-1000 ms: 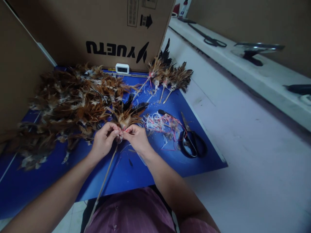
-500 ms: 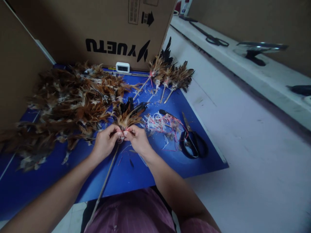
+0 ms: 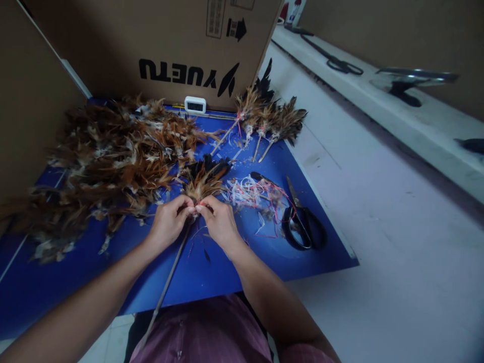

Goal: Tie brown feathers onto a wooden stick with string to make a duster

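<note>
A bundle of brown and black feathers [image 3: 204, 182] sits at the top of a thin stick [image 3: 168, 280], which slants down to my lap. My left hand [image 3: 170, 218] and my right hand [image 3: 218, 219] meet at the base of the bundle, fingers pinched. A bit of red string shows between the fingertips; its ends are hidden. To the right lies a tangle of white and pink strings [image 3: 249, 193], beside black-handled scissors [image 3: 304, 227] with their blades pointing away from me.
A large pile of brown feathers [image 3: 124, 151] covers the left of the blue board [image 3: 204, 287]. Several feathered sticks [image 3: 264, 123] lie at the back right. A white digital timer [image 3: 195, 105] stands before the cardboard box [image 3: 181, 40].
The whole view has shifted slightly, with the scene a little further right. Both hands stay pinched at the bundle's base, their fingertips slightly closer together.
</note>
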### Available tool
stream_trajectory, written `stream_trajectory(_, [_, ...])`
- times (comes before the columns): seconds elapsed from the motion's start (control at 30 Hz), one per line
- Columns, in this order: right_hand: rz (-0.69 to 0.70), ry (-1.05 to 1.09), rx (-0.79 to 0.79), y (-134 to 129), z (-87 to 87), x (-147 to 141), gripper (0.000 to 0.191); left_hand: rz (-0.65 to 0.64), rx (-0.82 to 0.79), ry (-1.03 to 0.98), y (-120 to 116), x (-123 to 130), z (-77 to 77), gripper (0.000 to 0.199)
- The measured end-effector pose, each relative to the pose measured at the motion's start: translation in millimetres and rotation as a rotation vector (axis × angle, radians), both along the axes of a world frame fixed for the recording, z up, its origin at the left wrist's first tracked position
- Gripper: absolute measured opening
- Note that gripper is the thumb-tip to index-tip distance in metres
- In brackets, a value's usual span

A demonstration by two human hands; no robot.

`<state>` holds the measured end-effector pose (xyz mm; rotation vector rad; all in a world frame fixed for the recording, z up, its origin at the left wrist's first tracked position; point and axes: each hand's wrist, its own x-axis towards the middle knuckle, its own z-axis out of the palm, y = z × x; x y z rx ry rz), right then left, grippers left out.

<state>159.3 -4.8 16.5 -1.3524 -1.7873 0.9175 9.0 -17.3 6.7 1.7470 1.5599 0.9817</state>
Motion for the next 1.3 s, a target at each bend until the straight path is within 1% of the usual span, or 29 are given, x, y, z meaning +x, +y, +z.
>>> stream_trajectory(0.17, [0.003,-0.077,-0.014,0,3.6,1,0.011,0.016,-0.026,0.033,-1,3,4.6,0.011])
stream_trajectory(0.33, [0.007,-0.048,0.058,0,3.0,4,0.009,0.0,-0.049,0.002,-1,6,5.3,0.004])
stream_trajectory(0.47, [-0.004,-0.021,0.021,-1,3.7,7,0.005,-0.003,-0.032,0.037,0,7,5.9,0.006])
stream_trajectory(0.57, [0.005,-0.033,0.014,-2,6.8,7,0.006,-0.01,-0.019,0.081,-1,8,7.7,0.007])
stream_trajectory(0.8, [0.038,-0.147,0.144,-7,12.0,5,0.009,-0.004,0.101,0.216,-2,11,7.7,0.01])
stream_trajectory(0.97, [0.032,-0.264,0.172,-10,11.8,3,0.011,-0.027,0.201,0.307,-1,12,5.7,0.014])
stream_trajectory(1.07, [0.037,-0.311,0.251,-12,11.1,2,0.013,-0.043,0.227,0.349,-2,11,4.3,0.017])
stream_trajectory(1.17, [0.044,-0.3,0.319,-13,9.3,0,0.015,-0.054,0.255,0.374,-3,11,2.5,0.02])
stream_trajectory(1.3, [0.061,-0.212,0.311,-10,8.6,0,0.018,-0.063,0.288,0.376,-3,10,2.4,0.021])
